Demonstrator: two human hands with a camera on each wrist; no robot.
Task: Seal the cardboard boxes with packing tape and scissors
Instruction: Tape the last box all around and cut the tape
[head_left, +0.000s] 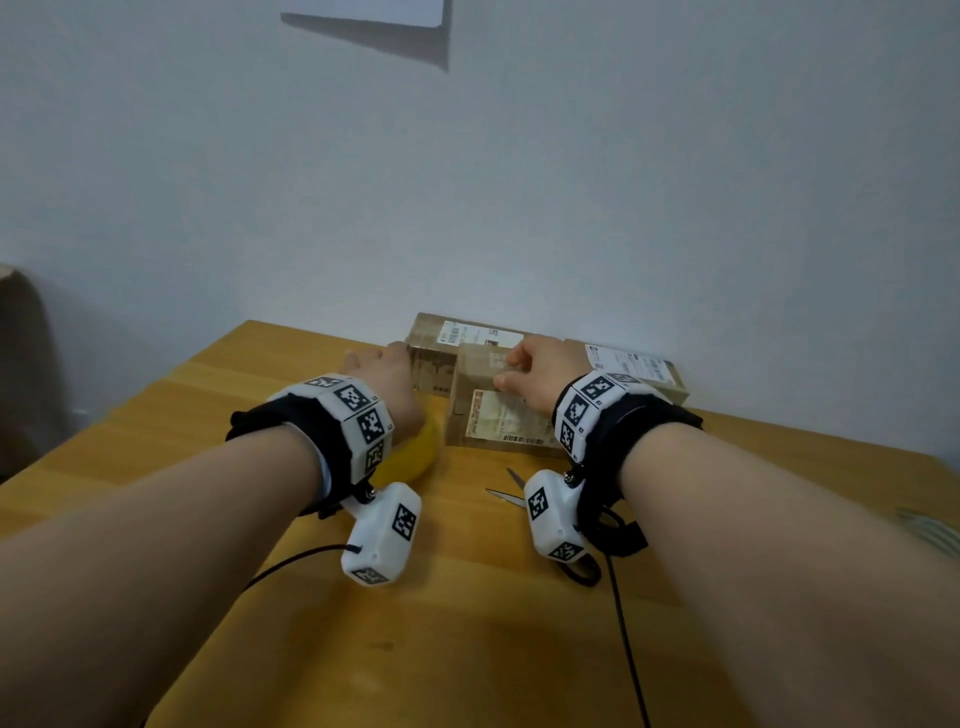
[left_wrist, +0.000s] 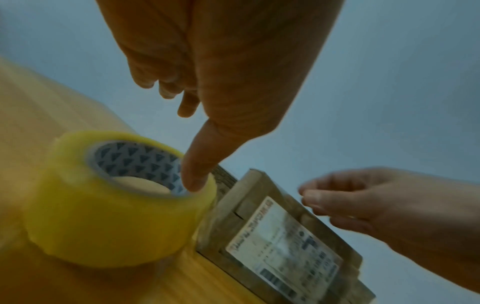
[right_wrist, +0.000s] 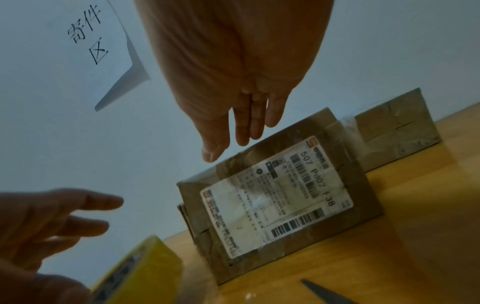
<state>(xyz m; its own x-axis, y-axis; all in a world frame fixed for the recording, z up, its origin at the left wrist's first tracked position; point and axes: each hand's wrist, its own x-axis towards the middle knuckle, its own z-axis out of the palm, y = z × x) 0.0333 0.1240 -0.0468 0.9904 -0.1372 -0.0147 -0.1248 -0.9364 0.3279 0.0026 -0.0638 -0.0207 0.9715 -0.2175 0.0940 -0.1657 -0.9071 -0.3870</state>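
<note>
A yellow tape roll (left_wrist: 111, 216) lies flat on the wooden table (head_left: 291, 395), just left of a taped cardboard box (right_wrist: 272, 195) that bears a shipping label. My left hand (head_left: 382, 371) hangs over the roll with relaxed fingers, the thumb tip touching the roll's top rim. Above the box's far top edge, my right hand (head_left: 524, 371) holds nothing, its fingers nearly straight in the right wrist view; contact with the box is unclear. Scissors (head_left: 506, 488) lie on the table in front of the box, partly hidden by my right wrist.
Two more labelled boxes stand against the wall: one behind the front box (head_left: 457, 338), one to its right (head_left: 644, 369). A paper sign (right_wrist: 85, 41) hangs on the wall. Black cables (head_left: 623, 623) trail over the near tabletop.
</note>
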